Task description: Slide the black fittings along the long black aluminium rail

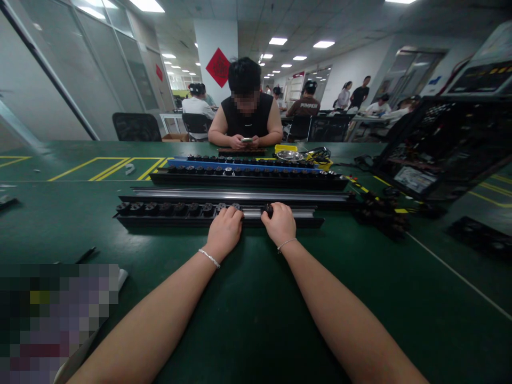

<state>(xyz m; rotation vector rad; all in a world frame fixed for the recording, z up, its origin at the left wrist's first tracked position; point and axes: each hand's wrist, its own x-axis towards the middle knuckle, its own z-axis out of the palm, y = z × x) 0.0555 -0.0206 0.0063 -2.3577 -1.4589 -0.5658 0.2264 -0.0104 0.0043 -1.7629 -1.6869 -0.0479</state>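
- Along the near black rail, both hands are placed, backs upward.
- Left hand: fingers curled over the rail, at the end of a row of round black parts; whether one is gripped cannot be told.
- Right hand: a single dark piece is pinched between thumb and fingers, at the rail's unfilled stretch.
- Beyond: a silver-channelled rail, laid parallel; then a filled black rail and a blue rail.
- Across the green table: a phone is held by a seated person.
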